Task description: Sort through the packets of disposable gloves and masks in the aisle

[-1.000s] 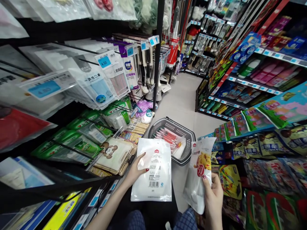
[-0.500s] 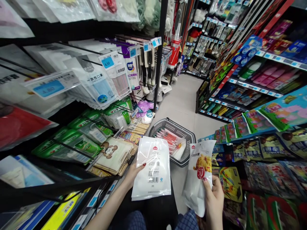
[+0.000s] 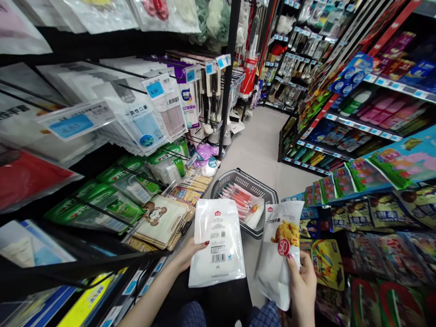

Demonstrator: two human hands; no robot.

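Observation:
My left hand (image 3: 188,252) is closed on the left edge of a white plastic packet (image 3: 218,268), its printed back with a barcode facing me. In my right hand (image 3: 304,272) is a packet of disposable gloves (image 3: 272,272), gripped at its right edge. Its front shows a food picture and a red circle with "50". Both packets hang upright side by side, apart from each other. Just beyond them stands a grey shopping basket (image 3: 269,184) on the floor, holding several clear packets with red and white contents (image 3: 235,200). The packets hide the basket's near side.
Racks of hanging packets, such as face masks (image 3: 141,122), line the left, with price tags on hooks. Below them lie clipboards (image 3: 163,218). Snack bags (image 3: 378,213) hang close on the right. A grey floor aisle (image 3: 259,131) runs ahead to more shelves.
Both packets have dropped slightly. The left one has shifted a little right and the right one a little left. Both hands keep their hold.

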